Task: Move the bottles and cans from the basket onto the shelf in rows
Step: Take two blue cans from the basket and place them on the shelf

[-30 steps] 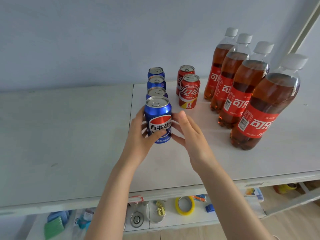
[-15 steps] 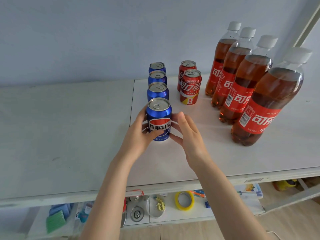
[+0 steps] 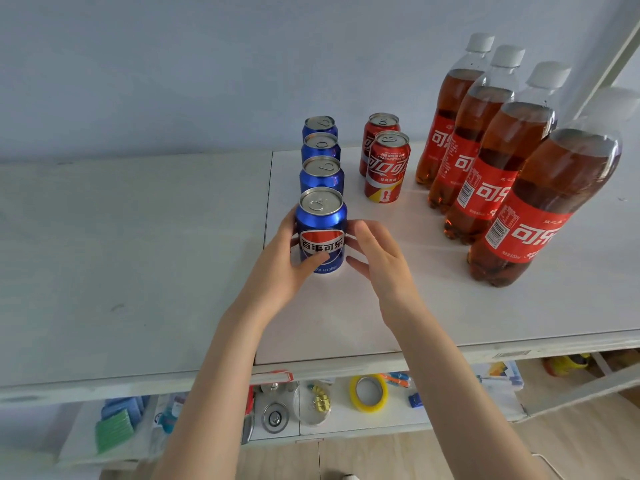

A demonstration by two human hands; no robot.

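Observation:
Several blue cans stand in a row running away from me on the white shelf (image 3: 138, 258). The front blue can (image 3: 322, 221) stands upright on the shelf, and my left hand (image 3: 278, 271) grips it, thumb across the label and fingers round its left side. My right hand (image 3: 381, 266) is at the can's right side with fingers straight, fingertips at or just off the can. Two red cans (image 3: 387, 168) form a short row to the right. Further right, several cola bottles (image 3: 509, 161) with white caps stand in a diagonal row.
A pale wall rises right behind the rows. The shelf's front edge (image 3: 346, 367) is near my forearms. A lower shelf holds a yellow tape roll (image 3: 368, 393), a green sponge (image 3: 114, 429), a round lid and small items. No basket is in view.
The front blue can and both hands keep nearly the same place at the end of the blue row. Only the view has shifted slightly.

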